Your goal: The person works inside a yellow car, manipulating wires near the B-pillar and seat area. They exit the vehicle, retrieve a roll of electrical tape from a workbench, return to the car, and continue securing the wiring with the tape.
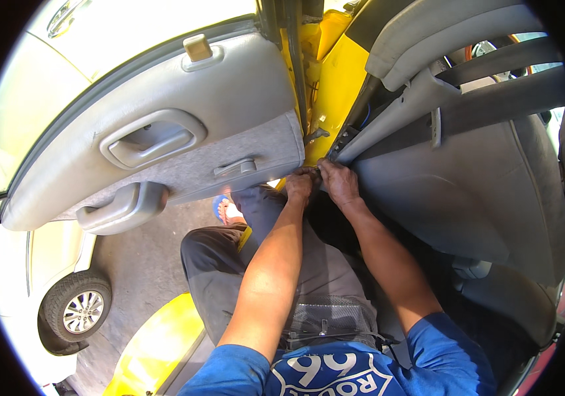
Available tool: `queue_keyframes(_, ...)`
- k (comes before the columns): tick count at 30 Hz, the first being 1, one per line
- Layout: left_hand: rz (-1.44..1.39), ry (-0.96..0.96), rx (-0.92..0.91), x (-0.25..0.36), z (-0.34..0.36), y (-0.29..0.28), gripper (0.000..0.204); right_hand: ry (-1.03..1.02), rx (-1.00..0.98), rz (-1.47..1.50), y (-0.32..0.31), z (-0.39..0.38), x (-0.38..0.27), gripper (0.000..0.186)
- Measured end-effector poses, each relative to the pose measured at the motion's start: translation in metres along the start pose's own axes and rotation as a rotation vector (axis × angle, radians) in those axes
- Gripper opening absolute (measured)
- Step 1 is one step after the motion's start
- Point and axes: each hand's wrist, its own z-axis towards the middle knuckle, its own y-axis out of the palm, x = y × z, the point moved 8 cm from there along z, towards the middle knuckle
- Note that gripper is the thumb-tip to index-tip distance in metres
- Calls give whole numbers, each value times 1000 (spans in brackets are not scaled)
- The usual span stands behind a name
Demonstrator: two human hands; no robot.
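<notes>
My left hand (300,183) is closed, its fingers bunched at the lower front corner of the door opening. Close beside it, my right hand (340,183) is also closed, thumb and fingers pinched together near the lower end of a grey trim strip (391,109). The fingertips of both hands nearly meet; anything between them is too small or hidden to make out. A dark door check arm (316,135) sticks out from the yellow body pillar (338,79) just above my hands.
The opened car door (230,86) fills the left, with a pull handle (121,208) and window crank (235,167). Large grey interior panels (447,178) stand at right. Below the door are concrete ground (137,251), another vehicle's wheel (83,310) and a sandaled foot (228,210).
</notes>
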Motion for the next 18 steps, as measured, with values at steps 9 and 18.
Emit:
queue_keyframes(9, 526, 640, 182, 49, -34, 2, 13, 94, -123, -46, 0, 7, 6, 17)
queue_keyframes(18, 482, 676, 206, 67, -52, 4, 13, -27, -225, -86, -9, 14, 1, 18)
